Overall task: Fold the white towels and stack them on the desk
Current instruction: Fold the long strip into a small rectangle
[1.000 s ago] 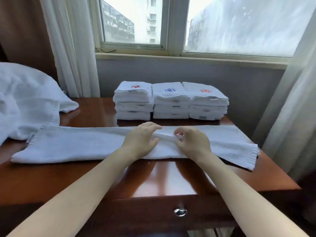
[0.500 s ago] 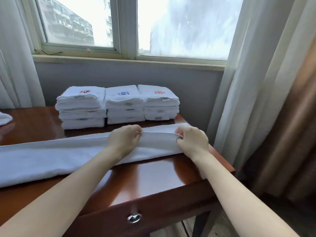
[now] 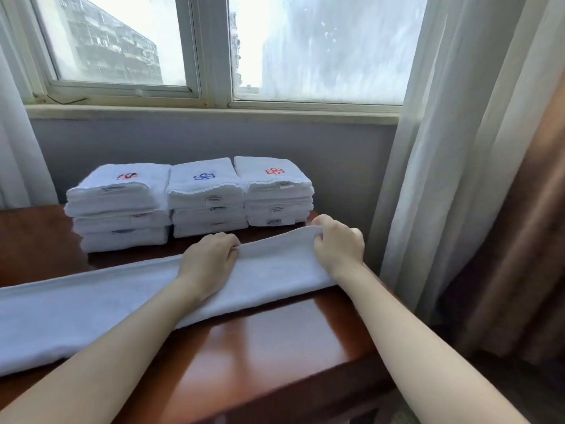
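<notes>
A sheer curtain [image 3: 15, 148] hangs at the far left, beside the window [image 3: 122, 41]. The towel [image 3: 91, 313] lies on the brown surface [image 3: 260, 347] as a long narrow strip folded lengthwise. It runs from the left edge of view, near the front, up and rightward toward the surface's right end.

Behind it, against the wall, three stacks of folded white towels stand side by side and touching. The left stack [image 3: 119, 206] has a red and blue emblem on top, the middle stack [image 3: 204, 197] a blue one.

The left grip [image 3: 211, 258] rests palm down on the strip. Its fingers are curled over the far edge and pinch the cloth there, just in front of the middle stack.

The right stack [image 3: 275, 191] bears a red emblem.

The right grip [image 3: 337, 243] is closed on the strip's right end, fingers tucked under and thumb over the top. That end is lifted a little off the surface, just in front of the right stack. Between the two grips the cloth is pulled smooth.

Further right hang a white curtain [image 3: 443, 148] and a brown drape [image 3: 519, 240].
</notes>
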`<state>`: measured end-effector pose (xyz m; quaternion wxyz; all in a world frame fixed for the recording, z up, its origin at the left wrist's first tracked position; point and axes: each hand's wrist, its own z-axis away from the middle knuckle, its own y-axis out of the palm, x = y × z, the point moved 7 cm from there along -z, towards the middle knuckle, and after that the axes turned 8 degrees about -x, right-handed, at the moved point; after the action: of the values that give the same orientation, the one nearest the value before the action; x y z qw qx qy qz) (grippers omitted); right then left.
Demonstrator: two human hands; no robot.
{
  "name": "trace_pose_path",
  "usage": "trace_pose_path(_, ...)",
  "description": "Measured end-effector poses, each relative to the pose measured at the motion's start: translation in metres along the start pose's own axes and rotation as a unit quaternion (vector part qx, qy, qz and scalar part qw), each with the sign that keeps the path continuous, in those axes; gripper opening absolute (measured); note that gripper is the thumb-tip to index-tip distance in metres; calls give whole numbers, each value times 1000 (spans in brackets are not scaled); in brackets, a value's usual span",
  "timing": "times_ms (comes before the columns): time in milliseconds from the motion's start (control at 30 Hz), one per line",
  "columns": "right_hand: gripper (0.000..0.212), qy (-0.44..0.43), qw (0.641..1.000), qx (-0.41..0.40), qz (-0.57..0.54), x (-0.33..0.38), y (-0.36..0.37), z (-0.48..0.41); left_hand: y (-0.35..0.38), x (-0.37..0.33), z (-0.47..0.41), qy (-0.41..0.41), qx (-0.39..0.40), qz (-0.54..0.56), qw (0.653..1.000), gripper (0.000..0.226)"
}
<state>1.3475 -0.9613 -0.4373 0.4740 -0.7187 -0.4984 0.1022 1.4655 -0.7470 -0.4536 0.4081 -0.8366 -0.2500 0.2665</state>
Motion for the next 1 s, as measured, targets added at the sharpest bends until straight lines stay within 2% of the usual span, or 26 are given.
trace_pose_path(67, 46, 3, 999, 31, 41, -2, 11, 1, 4, -2, -1, 14, -6, -8, 1000, 17)
trace_pose_path(133, 59, -14, 999, 4, 50, 3, 12, 4, 0, -6, -1, 29, -36, 20, 999, 23)
trace_pose_path(200, 65, -80, 997, -25, 3, 23, 11, 8, -6, -13, 1, 70, -73, 42, 994, 33)
trace_pose_path(233, 61, -118, 993, -9, -24, 36, 15, 11, -8, -16, 2, 94, -87, 45, 991, 34)
trace_pose_path(333, 46, -150, 974, 155, -65, 65, 45, 27, -4, -19, 3, 118, -82, 58, 988, 21)
trace_pose_path(367, 49, -141, 966, 212, -54, 67, 57, 34, 0, -15, 3, 98, -67, 64, 991, 20)
trace_pose_path(433, 53, -132, 958, 254, -25, 67, 68, 41, 14, -4, 3, 48, -25, 67, 996, 28)
trace_pose_path(533, 56, -109, 964, 244, -3, 57, 67, 37, 29, 5, 2, 21, 55, 76, 995, 37)
trace_pose_path(633, 61, -68, 970, 233, 27, 38, 61, 32, 43, 3, 5, 58, 162, 28, 985, 49)
trace_pose_path(700, 62, -45, 972, 224, 47, 26, 57, 31, 47, 2, 8, 70, 199, -9, 977, 58)
trace_pose_path(867, 67, 18, 974, 207, 91, 4, 48, 33, 48, 1, 12, 70, 217, -35, 973, 73)
trace_pose_path(1000, 66, 55, 979, 173, 88, -13, 38, 33, 45, -2, 15, 68, 217, -33, 973, 76)
